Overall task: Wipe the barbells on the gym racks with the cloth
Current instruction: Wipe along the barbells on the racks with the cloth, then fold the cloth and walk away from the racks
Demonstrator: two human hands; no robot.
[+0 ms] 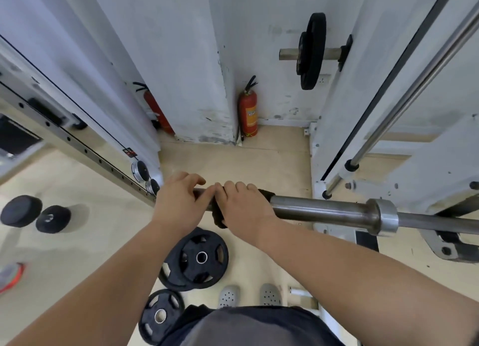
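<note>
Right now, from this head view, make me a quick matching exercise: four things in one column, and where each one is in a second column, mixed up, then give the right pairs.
Things
1. dark cloth
2. fire extinguisher
3. weight plates
4. steel collar

Places
A. standing in the corner by the white wall
B. lying flat on the floor below the bar
C. wrapped round the barbell sleeve under the right hand
D. on the bar, right of both hands

Pairs: 1-C, 2-A, 3-B, 4-D

The left hand grips the sleeve's end.
</note>
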